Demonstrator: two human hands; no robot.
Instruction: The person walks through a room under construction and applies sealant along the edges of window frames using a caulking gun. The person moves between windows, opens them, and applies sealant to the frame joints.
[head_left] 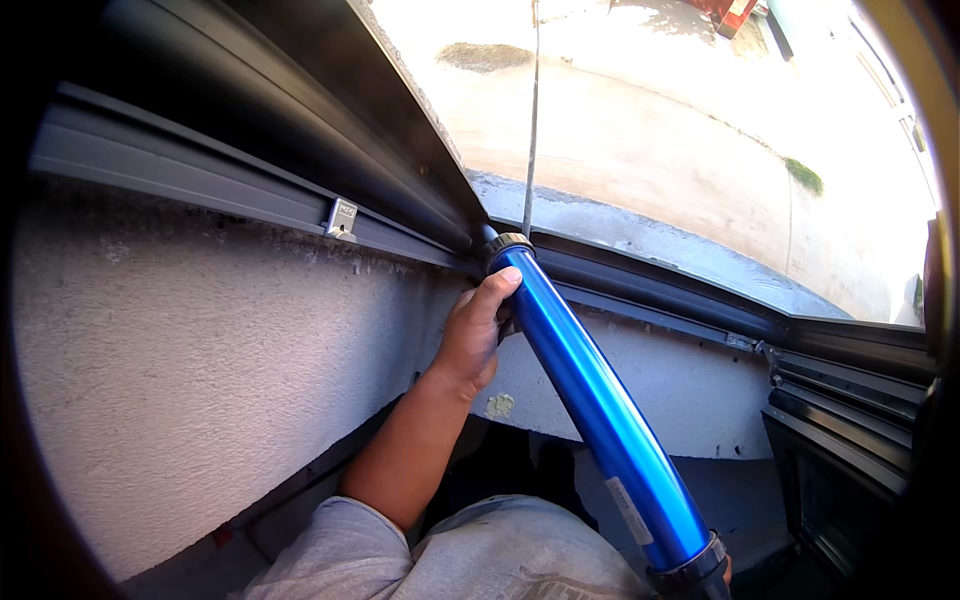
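Observation:
A long caulking gun (600, 400) with a shiny blue barrel and black end caps slants from the middle of the view to the lower right. My left hand (475, 335) is closed round the barrel just behind its front cap, thumb on top. The gun's pale nozzle tip (490, 232) points at the inner corner of a dark window frame (640, 275); whether it touches is too small to tell. At the rear cap, only a sliver of my right hand (728, 570) shows, at the gun's handle end; most of its fingers are hidden.
A rough white wall (200, 350) runs below the frame on the left and ahead. A small metal bracket (341, 219) sits on the left rail. An open dark sash (840, 480) stands at the right. Beyond the opening lies bright ground far below, crossed by a thin cable (533, 120).

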